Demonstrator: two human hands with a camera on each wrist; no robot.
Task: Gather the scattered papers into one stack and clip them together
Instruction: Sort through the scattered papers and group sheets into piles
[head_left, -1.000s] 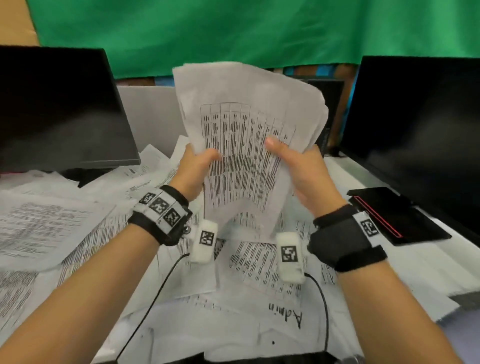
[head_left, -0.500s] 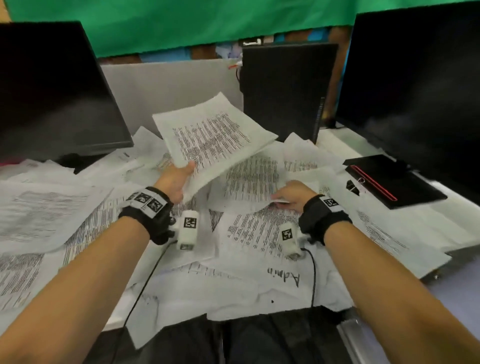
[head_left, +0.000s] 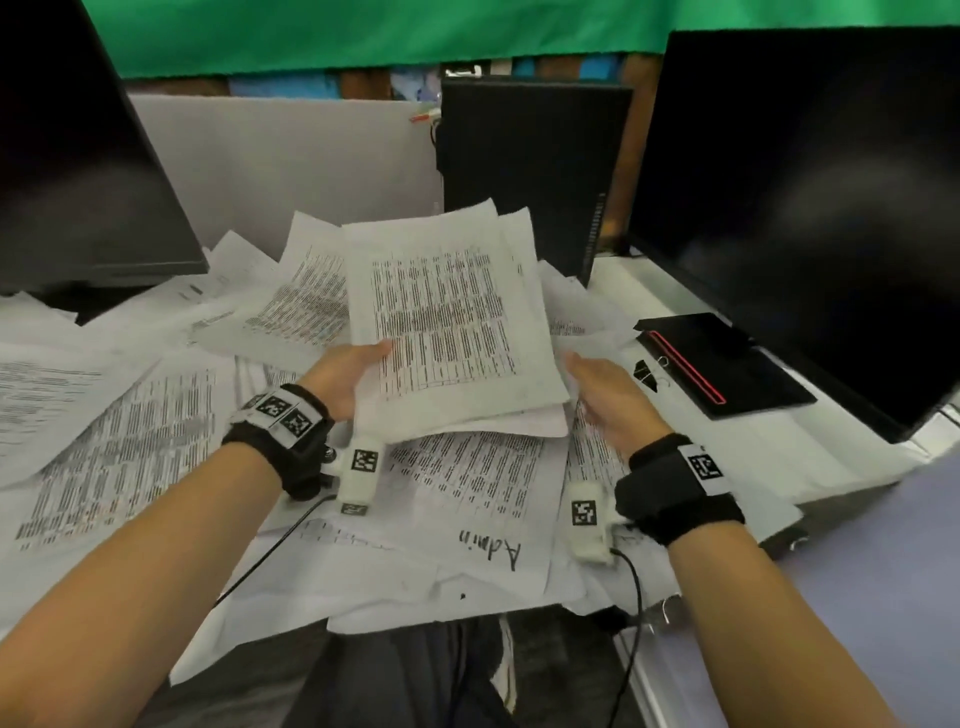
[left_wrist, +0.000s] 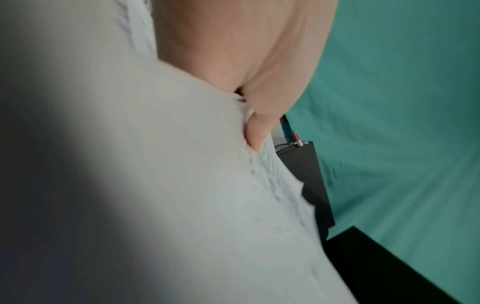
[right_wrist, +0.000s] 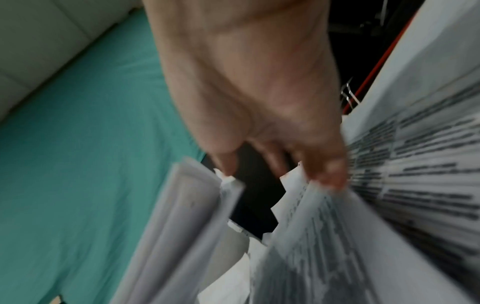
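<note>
My left hand (head_left: 349, 375) grips a stack of printed papers (head_left: 452, 322) by its near-left corner and holds it tilted above the desk. In the left wrist view the thumb (left_wrist: 257, 131) presses on the top sheet (left_wrist: 182, 185). My right hand (head_left: 602, 392) is at the stack's right edge. Its thumb (right_wrist: 226, 164) touches the stack's edge (right_wrist: 176, 205). Its outstretched fingertips (right_wrist: 327, 172) rest against a blurred printed sheet (right_wrist: 311, 226). Loose printed sheets (head_left: 130, 441) cover the desk, one marked "Admin" (head_left: 488, 553). Black binder clips (head_left: 647, 371) lie just right of the right hand.
A dark monitor (head_left: 78, 156) stands at the left and another (head_left: 805, 208) at the right, on a black base with a red stripe (head_left: 727, 364). A black computer tower (head_left: 530, 166) and a grey partition (head_left: 285, 166) stand behind. Wrist cables (head_left: 636, 597) trail over the desk's front edge.
The stack went from upright in both hands to the left hand alone while the right reached down to the desk sheets. The right hand is now back at the stack's right edge.
</note>
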